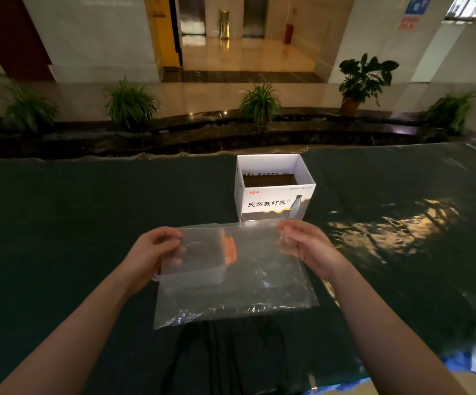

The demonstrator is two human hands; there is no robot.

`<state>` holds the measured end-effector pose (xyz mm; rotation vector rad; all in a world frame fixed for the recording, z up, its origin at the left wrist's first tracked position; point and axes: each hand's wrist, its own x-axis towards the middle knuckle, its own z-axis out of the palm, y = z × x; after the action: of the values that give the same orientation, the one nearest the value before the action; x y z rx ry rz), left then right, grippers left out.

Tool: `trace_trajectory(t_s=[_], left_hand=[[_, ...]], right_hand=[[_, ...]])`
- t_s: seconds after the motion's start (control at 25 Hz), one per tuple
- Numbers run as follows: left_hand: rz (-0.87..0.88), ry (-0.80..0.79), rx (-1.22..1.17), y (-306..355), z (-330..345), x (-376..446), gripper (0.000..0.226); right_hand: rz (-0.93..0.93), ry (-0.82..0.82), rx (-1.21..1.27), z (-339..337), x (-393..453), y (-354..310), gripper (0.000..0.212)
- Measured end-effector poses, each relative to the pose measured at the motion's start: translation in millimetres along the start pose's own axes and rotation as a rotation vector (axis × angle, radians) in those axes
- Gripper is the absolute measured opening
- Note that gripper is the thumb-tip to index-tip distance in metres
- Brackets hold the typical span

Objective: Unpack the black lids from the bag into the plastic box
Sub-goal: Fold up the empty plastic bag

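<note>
Hands hold a clear plastic bag (236, 277) up over the dark green table cover (88, 223), one at each top corner. The left hand (154, 252) curls its fingers round the bag's left edge; the right hand (302, 246) pinches the upper right corner. Through the bag shows a clear plastic box (197, 266) with an orange mark; whether it sits inside or behind the bag cannot be told. No black lids can be made out. Beyond stands an open white carton (273, 192).
</note>
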<state>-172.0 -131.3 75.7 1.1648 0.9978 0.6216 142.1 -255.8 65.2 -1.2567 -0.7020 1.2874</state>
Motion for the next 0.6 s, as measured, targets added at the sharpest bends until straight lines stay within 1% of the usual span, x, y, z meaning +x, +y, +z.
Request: trace_trajectory(t_s=[0.08, 0.16, 0.2, 0.24, 0.28, 0.32, 0.36, 0.4, 0.44, 0.48, 0.52, 0.56, 0.6], left_hand=[[0.011, 0.035, 0.129, -5, 0, 2, 0.016], [0.017, 0.187, 0.363, -14, 1, 7, 0.018], [0.002, 0.27, 0.449, -18, 3, 9, 0.018], [-0.036, 0.302, 0.43, -21, 8, 9, 0.018], [-0.111, 0.269, 0.283, -22, 17, 7, 0.022], [-0.224, 0.174, 0.074, -21, 27, 5, 0.033], [-0.335, 0.041, -0.144, -22, 33, 2, 0.047], [-0.417, -0.073, -0.319, -18, 39, -3, 0.059], [-0.451, -0.165, -0.427, -18, 40, -6, 0.067], [-0.442, -0.234, -0.486, -15, 40, -10, 0.068], [-0.42, -0.262, -0.499, -11, 40, -13, 0.061], [-0.386, -0.262, -0.477, -10, 40, -17, 0.051], [-0.352, -0.229, -0.448, -11, 38, -17, 0.04]], right_hand=[[-0.029, 0.092, -0.136, 7, -2, -6, 0.024], [-0.131, 0.239, -0.36, 23, -5, -17, 0.027], [-0.241, 0.317, -0.507, 32, -7, -22, 0.029], [-0.382, 0.361, -0.639, 43, -11, -26, 0.032], [-0.538, 0.361, -0.744, 55, -17, -27, 0.037], [-0.693, 0.32, -0.836, 67, -25, -26, 0.041], [-0.844, 0.258, -0.929, 81, -33, -21, 0.043], [-0.978, 0.188, -1.023, 94, -41, -13, 0.041], [-1.095, 0.101, -1.107, 104, -47, -2, 0.036], [-1.174, -0.004, -1.188, 112, -54, 10, 0.031], [-1.195, -0.12, -1.269, 118, -60, 24, 0.026], [-1.167, -0.236, -1.337, 120, -67, 34, 0.022], [-1.103, -0.317, -1.354, 120, -72, 41, 0.019]])
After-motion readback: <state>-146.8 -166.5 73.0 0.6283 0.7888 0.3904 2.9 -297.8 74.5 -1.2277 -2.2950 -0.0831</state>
